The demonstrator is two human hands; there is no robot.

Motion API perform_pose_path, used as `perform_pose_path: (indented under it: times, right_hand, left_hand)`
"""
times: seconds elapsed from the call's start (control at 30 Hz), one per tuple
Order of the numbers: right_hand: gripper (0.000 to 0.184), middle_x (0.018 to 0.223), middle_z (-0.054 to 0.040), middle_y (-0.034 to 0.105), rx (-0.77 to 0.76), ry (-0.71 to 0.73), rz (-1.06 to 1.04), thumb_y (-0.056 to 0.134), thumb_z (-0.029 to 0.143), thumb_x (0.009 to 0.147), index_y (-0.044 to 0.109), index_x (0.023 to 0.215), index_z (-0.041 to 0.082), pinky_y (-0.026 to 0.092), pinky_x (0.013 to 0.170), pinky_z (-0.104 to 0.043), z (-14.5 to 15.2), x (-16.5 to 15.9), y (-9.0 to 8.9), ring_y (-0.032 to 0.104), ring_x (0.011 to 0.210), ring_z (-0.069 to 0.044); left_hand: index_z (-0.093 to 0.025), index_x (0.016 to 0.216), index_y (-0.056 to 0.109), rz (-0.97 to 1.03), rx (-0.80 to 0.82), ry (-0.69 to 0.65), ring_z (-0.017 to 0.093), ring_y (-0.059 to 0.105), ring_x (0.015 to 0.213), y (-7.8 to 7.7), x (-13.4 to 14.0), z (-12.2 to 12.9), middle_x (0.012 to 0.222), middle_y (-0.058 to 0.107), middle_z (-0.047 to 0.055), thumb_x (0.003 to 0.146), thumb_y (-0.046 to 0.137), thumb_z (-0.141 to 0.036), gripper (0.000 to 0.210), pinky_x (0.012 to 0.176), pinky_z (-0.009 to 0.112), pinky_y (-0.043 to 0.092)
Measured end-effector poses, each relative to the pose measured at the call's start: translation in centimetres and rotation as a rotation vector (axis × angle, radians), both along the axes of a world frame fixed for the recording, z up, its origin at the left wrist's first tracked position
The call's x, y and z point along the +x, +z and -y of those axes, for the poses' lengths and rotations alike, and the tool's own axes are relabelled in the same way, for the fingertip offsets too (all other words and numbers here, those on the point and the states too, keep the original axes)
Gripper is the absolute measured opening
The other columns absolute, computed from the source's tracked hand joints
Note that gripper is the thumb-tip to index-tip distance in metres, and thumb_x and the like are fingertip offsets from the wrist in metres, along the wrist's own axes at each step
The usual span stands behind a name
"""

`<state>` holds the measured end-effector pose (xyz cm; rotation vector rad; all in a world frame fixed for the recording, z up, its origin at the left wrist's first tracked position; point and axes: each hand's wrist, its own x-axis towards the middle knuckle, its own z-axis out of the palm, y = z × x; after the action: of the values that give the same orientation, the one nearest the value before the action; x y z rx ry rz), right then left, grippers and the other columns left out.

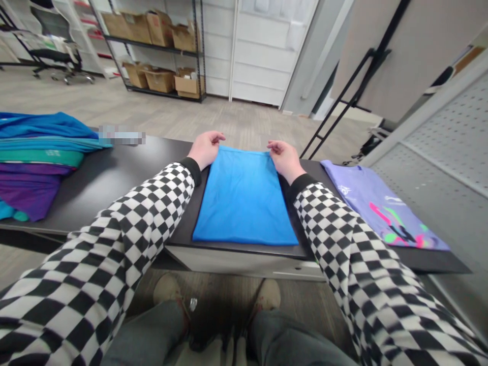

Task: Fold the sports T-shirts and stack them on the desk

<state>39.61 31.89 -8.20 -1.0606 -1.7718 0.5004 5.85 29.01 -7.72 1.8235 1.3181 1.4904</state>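
Observation:
A blue shirt [244, 201], folded into a smooth rectangle, lies flat on the dark tabletop [133, 178] in front of me. Its far edge shows a hem-like band, and no collar or sleeves are visible. My left hand [206, 148] is at the far left corner, fingers curled and pinched on the cloth. At the far right corner, my right hand [284, 156] pinches the fabric the same way. The fingertips partly hide both corners. Both arms, in checkered sleeves, reach along either side of the shirt.
A folded lavender T-shirt [381, 208] with bright prints lies at the right, beside a grey perforated panel [450, 122]. A loose pile of colourful clothes [41, 157] sits at the left. Across the floor stands a shelf [152, 44] with cardboard boxes.

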Motion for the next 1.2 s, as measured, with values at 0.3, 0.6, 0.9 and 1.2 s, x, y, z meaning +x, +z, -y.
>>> perform_pose_path:
  times: [0.3,0.6,0.9,1.2]
  right_hand:
    - [0.035,0.133,-0.0111,0.083,0.073,-0.077,0.213,0.061,0.007,0.085,0.084,0.108,0.02,0.055,0.122,-0.053,-1.1,-0.2,0.1,0.076,0.127,-0.032]
    - [0.041,0.136,-0.0192,0.081,0.017,-0.182,0.487,0.059,0.023,0.099,0.082,0.131,0.014,0.053,0.124,-0.058,0.8,-0.4,1.5,0.072,0.133,-0.038]
    - [0.088,0.191,-0.0159,0.025,-0.233,0.012,0.899,0.035,0.073,0.115,0.032,0.184,0.019,0.018,0.141,-0.072,12.2,-1.1,2.7,0.018,0.178,-0.043]
    - [0.094,0.191,-0.0209,0.015,-0.324,-0.033,0.803,0.035,0.075,0.114,0.031,0.184,0.012,0.009,0.142,-0.071,13.3,-0.5,3.3,0.011,0.179,-0.041]
  left_hand:
    - [-0.014,0.109,0.085,-0.174,0.009,0.011,0.031,0.075,0.12,0.0,1.1,-1.0,0.125,0.082,0.014,0.084,0.063,-0.003,0.035,0.118,0.044,0.055]
    - [-0.014,0.129,0.082,-0.611,0.014,0.17,0.033,0.065,0.143,2.1,1.1,1.2,0.145,0.076,0.017,0.094,0.06,-0.018,0.041,0.131,0.048,0.046]
    - [-0.017,0.183,0.034,-1.004,-0.286,-0.089,0.041,0.024,0.177,2.5,1.6,11.0,0.19,0.027,0.02,0.111,0.041,-0.072,0.091,0.143,0.061,0.02]
    - [-0.012,0.183,0.032,-0.987,-0.289,-0.024,0.039,0.014,0.18,2.6,1.5,12.1,0.191,0.018,0.021,0.114,0.037,-0.066,0.088,0.144,0.064,0.012]
